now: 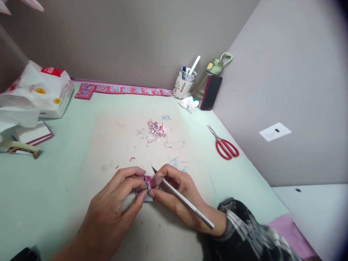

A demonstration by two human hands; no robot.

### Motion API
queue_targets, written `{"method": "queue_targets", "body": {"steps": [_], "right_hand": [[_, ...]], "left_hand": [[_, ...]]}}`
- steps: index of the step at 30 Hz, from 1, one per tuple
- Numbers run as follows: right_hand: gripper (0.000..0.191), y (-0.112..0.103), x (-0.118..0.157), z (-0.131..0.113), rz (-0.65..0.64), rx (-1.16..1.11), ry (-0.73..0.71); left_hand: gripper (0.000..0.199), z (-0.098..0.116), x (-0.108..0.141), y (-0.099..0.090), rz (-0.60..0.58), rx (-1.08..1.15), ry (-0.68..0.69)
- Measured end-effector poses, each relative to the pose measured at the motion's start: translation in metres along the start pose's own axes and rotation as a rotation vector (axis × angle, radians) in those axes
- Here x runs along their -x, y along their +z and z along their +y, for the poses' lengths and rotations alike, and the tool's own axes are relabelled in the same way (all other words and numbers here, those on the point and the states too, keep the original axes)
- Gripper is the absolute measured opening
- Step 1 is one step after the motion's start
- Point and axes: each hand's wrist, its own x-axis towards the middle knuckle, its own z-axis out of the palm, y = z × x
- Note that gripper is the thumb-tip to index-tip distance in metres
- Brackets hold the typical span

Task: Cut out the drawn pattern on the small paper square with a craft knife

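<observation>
A small pink and pale square piece (pixel 148 198) with dark marks lies low over the worktop, partly covered by fingers. My left hand (pixel 114 203) is closed on its left side, thumb and fingertips pressing on it. In my right hand (pixel 185 194) rests a silver craft knife (pixel 187 203), its pointed blade aimed up and to the left, off the piece. The right thumb and fingertips also touch the piece's right edge. Beyond the hands is a heap of red and white shavings (pixel 157 131), with a few red slivers (pixel 132 158) nearer.
Red-handled scissors (pixel 227 148) lie at right. Along the back wall runs a row of pink carved tiles (pixel 127 90). A pen cup (pixel 181 85), a green-lidded bottle (pixel 202 83) and a phone (pixel 211 92) stand back right. Tissue pack (pixel 51 90) and pale cards (pixel 31 133) are left.
</observation>
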Motion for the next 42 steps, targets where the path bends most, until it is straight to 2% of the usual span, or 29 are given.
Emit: {"method": "queue_targets", "body": {"steps": [6, 13, 18, 24, 30, 36, 39, 42], "right_hand": [[0.016, 0.002, 0.001, 0.000, 0.015, 0.022, -0.020], [0.031, 0.001, -0.004, -0.004, 0.006, -0.168, 0.147], [0.036, -0.003, -0.008, -0.002, -0.025, -0.290, 0.191], [0.039, -0.006, -0.010, 0.000, -0.004, -0.380, 0.230], [0.040, -0.006, -0.009, -0.001, -0.011, -0.405, 0.249], [0.040, -0.007, -0.009, -0.001, 0.005, -0.435, 0.240], [0.039, -0.008, -0.009, -0.001, 0.020, -0.442, 0.234], [0.039, -0.007, -0.008, -0.001, 0.023, -0.440, 0.228]], "left_hand": [[0.014, 0.004, -0.001, 0.000, 0.004, -0.023, -0.005], [0.011, -0.002, -0.003, 0.000, -0.032, -0.031, 0.058], [0.013, -0.004, -0.004, -0.001, -0.040, -0.006, 0.108], [0.013, -0.008, -0.006, -0.006, -0.086, 0.034, 0.101], [0.013, -0.014, -0.005, -0.007, -0.147, 0.035, 0.152], [0.011, -0.014, -0.007, -0.011, -0.181, 0.079, 0.127], [0.009, -0.012, -0.008, -0.015, -0.153, 0.110, 0.103], [0.011, -0.013, -0.007, -0.015, -0.157, 0.104, 0.148]]}}
